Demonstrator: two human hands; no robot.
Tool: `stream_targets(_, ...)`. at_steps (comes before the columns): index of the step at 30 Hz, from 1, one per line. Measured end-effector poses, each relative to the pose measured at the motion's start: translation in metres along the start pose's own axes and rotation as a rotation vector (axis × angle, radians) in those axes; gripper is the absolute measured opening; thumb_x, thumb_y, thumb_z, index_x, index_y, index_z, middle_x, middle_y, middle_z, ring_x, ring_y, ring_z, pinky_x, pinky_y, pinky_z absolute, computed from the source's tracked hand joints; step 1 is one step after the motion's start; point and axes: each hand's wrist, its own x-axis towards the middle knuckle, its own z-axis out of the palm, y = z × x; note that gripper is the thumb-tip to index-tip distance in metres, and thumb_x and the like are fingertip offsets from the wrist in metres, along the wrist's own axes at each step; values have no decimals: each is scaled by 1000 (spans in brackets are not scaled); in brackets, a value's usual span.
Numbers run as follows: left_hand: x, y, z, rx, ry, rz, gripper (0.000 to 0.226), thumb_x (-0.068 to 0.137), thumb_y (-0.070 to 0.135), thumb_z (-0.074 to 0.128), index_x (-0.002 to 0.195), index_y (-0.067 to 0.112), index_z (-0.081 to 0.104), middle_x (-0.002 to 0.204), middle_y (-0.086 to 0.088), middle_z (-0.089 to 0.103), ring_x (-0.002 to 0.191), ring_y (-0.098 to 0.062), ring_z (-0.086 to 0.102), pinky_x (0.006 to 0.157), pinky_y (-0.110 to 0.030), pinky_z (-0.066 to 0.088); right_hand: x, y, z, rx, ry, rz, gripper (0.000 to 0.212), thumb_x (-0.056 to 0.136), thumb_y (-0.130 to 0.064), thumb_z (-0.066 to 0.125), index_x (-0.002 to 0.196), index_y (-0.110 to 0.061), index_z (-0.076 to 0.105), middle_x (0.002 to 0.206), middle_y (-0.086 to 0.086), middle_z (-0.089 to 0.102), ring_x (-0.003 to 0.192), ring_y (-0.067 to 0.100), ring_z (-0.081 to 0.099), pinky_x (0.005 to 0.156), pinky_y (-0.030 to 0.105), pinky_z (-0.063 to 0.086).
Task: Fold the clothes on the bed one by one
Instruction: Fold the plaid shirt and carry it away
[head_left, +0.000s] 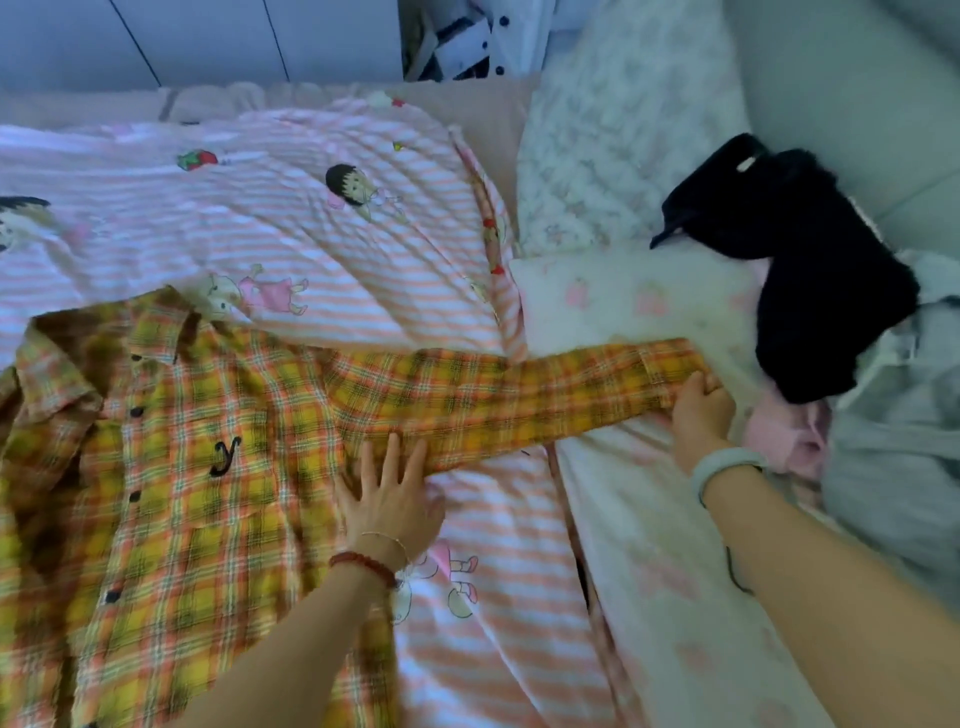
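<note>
Shirt: the yellow-orange plaid shirt (171, 467) lies front-up and buttoned over the left side of the bed (649, 597), its collar toward the far edge.
Sleeve: one sleeve (519, 405) is stretched straight out to the right, across the striped cartoon quilt (311, 208) and onto the pale floral sheet.
Left hand: the left hand (387, 499) lies flat with fingers straight and spread, pressing the shirt where the sleeve joins the body; its grip holds nothing.
Right hand: the right hand (701, 410) has its fingers curled round the cuff (675, 369), a closed grip on the cloth.
Risk, drag: if the cuff is swung across before the left palm bears down firmly, the whole shirt will likely slide and the body will wrinkle.
Risk, soft ground: the quilt is rumpled and yielding, so a crease may set crooked.
Risk, snag: the cuff sits just beside the dark garment (810, 280) and the pink (789, 441) and grey clothes (898, 441) near the right edge; a careless lift could catch them.
Surface: bedding in layers, quilt over sheet, with a floral pillow (623, 130) toward the far right corner.
Room: pale cupboard doors (182, 36) stand beyond the far edge; the clutter beside them is too blurred to name.
</note>
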Motion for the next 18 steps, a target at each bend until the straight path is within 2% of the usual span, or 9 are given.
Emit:
stream_targets(4,35,7,-7,-21,-305,-67,70,89,67,23,147,37,-1,156,3,-15,142,-30,-17,108,-64,-3,1,-8,8,-60,-20,-126,26,100,-21,34,86,-10,53,89,12,57,80,23,53,76,33,47)
stream_targets(7,34,2,-18,-101,-299,11,65,93,59,29,148,29,12,157,-3,-3,143,-29,-11,113,-58,1,-23,-15,23,-20,-112,-255,33,100,-21,35,71,-10,45,64,1,38,58,8,37,51,17,33)
stream_targets(8,28,-3,-23,-208,-245,50,60,95,54,33,147,25,22,157,-5,5,144,-28,-4,115,-53,7,-37,-19,28,-4,-163,-293,34,100,-22,34,69,-15,44,64,-5,35,56,3,34,53,14,31)
stream_targets(9,20,-9,-29,-374,-164,69,55,96,48,37,143,21,32,156,-6,15,144,-25,7,114,-47,15,-52,-23,34,2,-224,-320,30,101,-24,34,75,-20,49,69,-10,39,61,-2,37,63,15,35)
stream_targets(11,-1,-29,-42,-742,7,32,47,96,40,42,137,17,44,148,-6,35,134,-21,33,105,-33,31,-89,-31,50,13,-356,-394,30,101,-27,33,112,-17,59,99,-6,57,88,4,52,85,23,42)
stream_targets(13,-24,-59,-58,-1048,63,-89,44,95,40,43,134,18,47,140,-4,45,125,-18,43,102,-31,34,-136,-40,71,52,-474,-480,37,101,-25,33,133,-15,48,125,2,57,112,14,53,97,27,42)
stream_targets(14,-35,-78,-65,-1199,57,-152,42,95,41,42,131,20,50,136,-4,49,122,-19,47,103,-35,36,-164,-45,83,74,-530,-543,38,101,-23,33,135,-13,46,124,5,58,111,16,55,95,27,43)
stream_targets(16,-57,-122,-80,-1486,63,-242,35,96,42,38,117,21,57,126,-1,55,111,-20,55,94,-39,44,-222,-50,108,81,-645,-674,38,101,-20,33,137,-11,44,92,21,61,79,26,56,68,31,44)
stream_targets(18,-80,-170,-92,-1662,131,-299,36,97,45,35,107,20,60,114,1,61,102,-20,60,84,-38,46,-276,-44,136,33,-782,-739,40,101,-23,34,139,-16,41,67,27,45,58,37,38,54,46,32)
